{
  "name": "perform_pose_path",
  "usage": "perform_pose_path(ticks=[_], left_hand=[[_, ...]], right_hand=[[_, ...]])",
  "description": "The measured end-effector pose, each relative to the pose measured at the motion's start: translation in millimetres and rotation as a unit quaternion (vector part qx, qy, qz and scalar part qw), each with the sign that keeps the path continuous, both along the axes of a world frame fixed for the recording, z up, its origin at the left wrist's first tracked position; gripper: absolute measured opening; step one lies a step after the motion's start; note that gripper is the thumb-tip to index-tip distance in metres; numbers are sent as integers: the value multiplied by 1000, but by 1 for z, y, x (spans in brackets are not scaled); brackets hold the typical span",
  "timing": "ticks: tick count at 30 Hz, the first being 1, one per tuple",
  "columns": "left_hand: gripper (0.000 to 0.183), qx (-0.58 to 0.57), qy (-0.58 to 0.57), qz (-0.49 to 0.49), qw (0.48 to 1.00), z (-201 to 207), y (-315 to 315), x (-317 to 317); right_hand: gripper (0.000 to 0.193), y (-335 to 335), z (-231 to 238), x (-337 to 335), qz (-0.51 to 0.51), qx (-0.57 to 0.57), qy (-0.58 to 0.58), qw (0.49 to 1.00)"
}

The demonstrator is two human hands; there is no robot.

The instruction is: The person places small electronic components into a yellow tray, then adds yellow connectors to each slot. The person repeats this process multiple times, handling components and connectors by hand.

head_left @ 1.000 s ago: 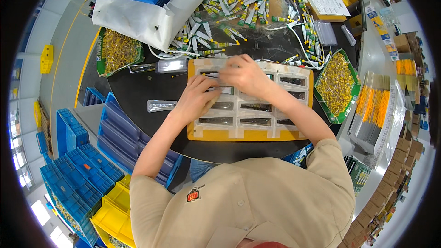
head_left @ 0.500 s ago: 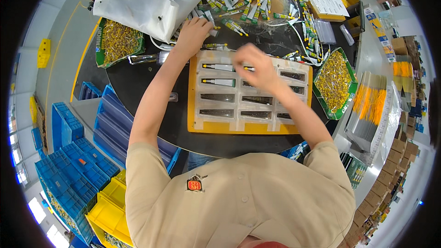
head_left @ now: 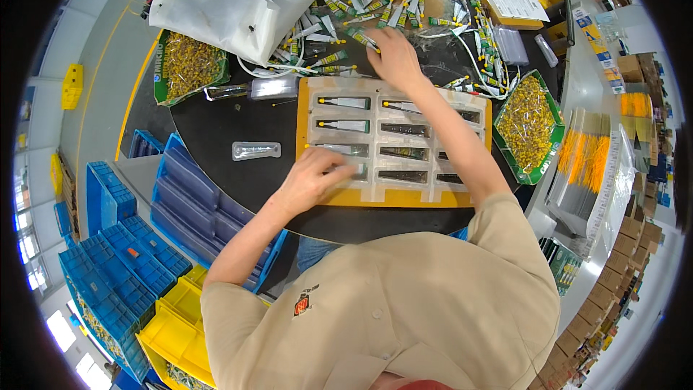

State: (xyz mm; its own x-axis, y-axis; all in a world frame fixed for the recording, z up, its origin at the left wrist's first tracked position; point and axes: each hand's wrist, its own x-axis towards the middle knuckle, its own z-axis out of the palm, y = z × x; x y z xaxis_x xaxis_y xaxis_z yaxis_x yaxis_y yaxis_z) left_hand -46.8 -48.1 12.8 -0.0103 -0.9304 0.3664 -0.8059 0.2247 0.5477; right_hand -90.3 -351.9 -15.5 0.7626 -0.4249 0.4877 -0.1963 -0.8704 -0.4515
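My right hand point(head_left: 395, 59) is at the near edge of a pile of small green-and-white tubes point(head_left: 361, 1) with yellow caps. Its fingertips close on one tube there, partly hidden by the hand. My left hand point(head_left: 307, 179) is over the lower left pockets of a clear pocketed tray point(head_left: 373, 166), with its fingers smeared by motion. The tray rests on a yellow board point(head_left: 411, 199). Tubes lie in upper pockets, among them an upper-left tube point(head_left: 345, 102) and another below it point(head_left: 343, 126). Several other pockets show only dark bottoms.
Green boxes of yellow caps stand left point(head_left: 189, 61) and right point(head_left: 533, 126). One clear plastic shell point(head_left: 256, 150) lies on the black table point(head_left: 209, 126); more shells point(head_left: 274, 88) lie beyond. White cables point(head_left: 249, 68) run beside the pile. Blue crates point(head_left: 115, 260) and yellow bins point(head_left: 177, 336) stand at left.
My left hand has come back from the pile to the tray's lower left. My right hand has left the tray for the pile. A tube now shows in the tray's upper middle pocket.
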Motion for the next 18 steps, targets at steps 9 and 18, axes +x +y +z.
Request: perform_pose_path(ticks=[9,18], left_hand=[[21,-14,-50,113,992,2,-46,47],[19,262,10,192,946,-19,-178,134]], right_hand=[[22,-28,24,-35,73,325,31,942],[8,20,45,-135,164,89,174,967]])
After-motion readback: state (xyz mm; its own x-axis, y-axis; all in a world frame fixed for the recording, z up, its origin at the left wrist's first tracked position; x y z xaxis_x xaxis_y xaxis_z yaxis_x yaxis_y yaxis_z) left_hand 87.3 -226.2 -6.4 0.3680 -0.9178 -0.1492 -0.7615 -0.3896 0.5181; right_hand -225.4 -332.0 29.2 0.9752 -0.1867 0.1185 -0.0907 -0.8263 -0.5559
